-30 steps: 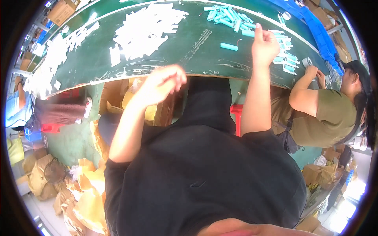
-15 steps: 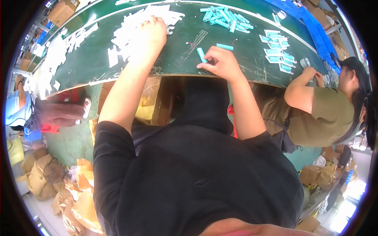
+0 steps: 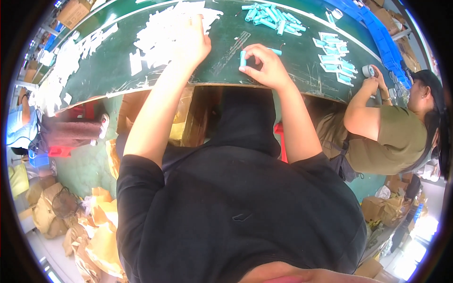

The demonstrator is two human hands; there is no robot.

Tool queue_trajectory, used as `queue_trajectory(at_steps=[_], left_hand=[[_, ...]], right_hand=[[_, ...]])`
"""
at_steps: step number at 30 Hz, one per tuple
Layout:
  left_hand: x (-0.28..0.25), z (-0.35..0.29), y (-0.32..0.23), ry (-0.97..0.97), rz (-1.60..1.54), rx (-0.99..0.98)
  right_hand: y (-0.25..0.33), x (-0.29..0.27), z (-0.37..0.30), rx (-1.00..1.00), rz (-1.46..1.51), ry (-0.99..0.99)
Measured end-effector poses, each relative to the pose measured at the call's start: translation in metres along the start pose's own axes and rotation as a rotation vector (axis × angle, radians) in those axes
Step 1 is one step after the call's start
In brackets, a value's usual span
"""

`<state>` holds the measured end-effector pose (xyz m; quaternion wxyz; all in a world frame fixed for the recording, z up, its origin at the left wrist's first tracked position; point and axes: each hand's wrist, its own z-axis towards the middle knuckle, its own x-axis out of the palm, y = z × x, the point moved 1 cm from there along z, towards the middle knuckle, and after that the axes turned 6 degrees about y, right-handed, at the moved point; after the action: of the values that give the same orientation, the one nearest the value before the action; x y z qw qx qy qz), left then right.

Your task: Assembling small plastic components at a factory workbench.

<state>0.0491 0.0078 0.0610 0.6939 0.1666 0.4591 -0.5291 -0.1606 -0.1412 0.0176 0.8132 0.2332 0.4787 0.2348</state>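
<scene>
Over a heap of white flat plastic pieces (image 3: 158,35) at the far left of the green table, my left hand (image 3: 193,47) has its fingers bent together. Glare and the white heap behind hide what they hold, if anything. My right hand (image 3: 266,66) pinches a teal cylindrical battery cell (image 3: 243,58) between thumb and fingers, upright in the picture, near the table's front edge. Just behind that hand lies another teal cell (image 3: 275,51), partly covered by it. A clear ruler-like strip (image 3: 231,53) lies on the table between my hands.
Beyond my right hand is a pile of teal cells (image 3: 271,18). White pieces with teal cells on them (image 3: 335,59) stand in rows to the right. A co-worker (image 3: 396,122) there handles a roll of tape (image 3: 368,71). More white pieces (image 3: 59,75) cover the left end.
My left hand has shifted slightly right and turned over the white heap. My right hand has closed on the teal cell and tipped it more upright. The co-worker has lifted the tape roll.
</scene>
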Motion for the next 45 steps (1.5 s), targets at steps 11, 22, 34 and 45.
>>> queue_trajectory(at_steps=[11, 22, 34, 45], left_hand=[[-0.006, -0.074, -0.038, 0.315, -0.225, -0.028], [0.002, -0.087, -0.026, 0.247, -0.130, 0.024], [-0.006, -0.097, -0.050, 0.214, -0.360, 0.002], [0.007, -0.088, -0.042, 0.155, -0.294, 0.348]], right_hand=[[-0.012, 0.007, 0.003, 0.234, -0.158, -0.210], [-0.012, 0.009, 0.002, 0.214, -0.204, -0.190], [-0.012, 0.014, 0.009, 0.246, -0.387, -0.201], [-0.009, 0.022, 0.011, 0.334, -0.563, -0.202]])
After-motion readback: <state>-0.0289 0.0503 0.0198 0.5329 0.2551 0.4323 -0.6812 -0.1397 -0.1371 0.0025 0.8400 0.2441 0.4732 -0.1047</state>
